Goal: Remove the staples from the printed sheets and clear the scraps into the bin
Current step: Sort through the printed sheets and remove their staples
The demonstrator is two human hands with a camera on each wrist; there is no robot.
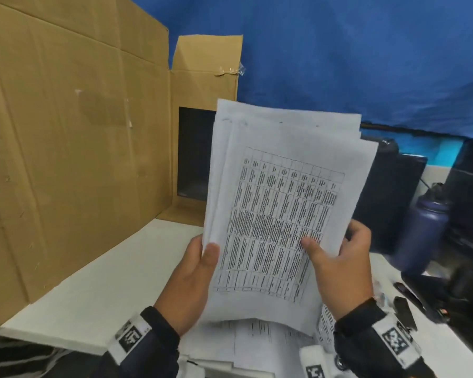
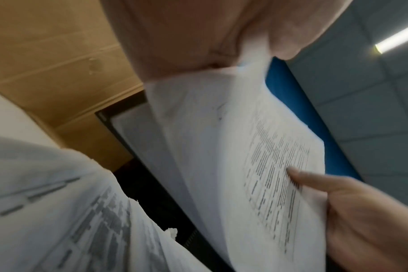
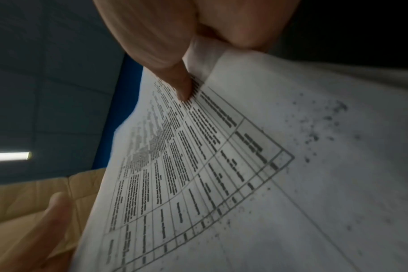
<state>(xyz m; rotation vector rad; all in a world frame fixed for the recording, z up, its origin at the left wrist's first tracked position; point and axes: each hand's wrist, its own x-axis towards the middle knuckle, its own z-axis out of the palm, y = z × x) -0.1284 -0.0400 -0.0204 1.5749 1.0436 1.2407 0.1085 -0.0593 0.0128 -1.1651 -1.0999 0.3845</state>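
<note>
A thick stack of printed sheets with a table grid on the top page is held upright above the desk. My left hand grips its lower left edge, thumb on the front. My right hand grips the lower right edge, thumb pressed on the print and fingers behind. The left wrist view shows the sheets pinched by my left hand and the right thumb on the page. In the right wrist view my right hand pinches the sheets. No staple shows clearly.
More printed papers lie on the white desk below the stack. A big cardboard box stands at left and behind. A dark water bottle, black devices and small dark tools crowd the right side.
</note>
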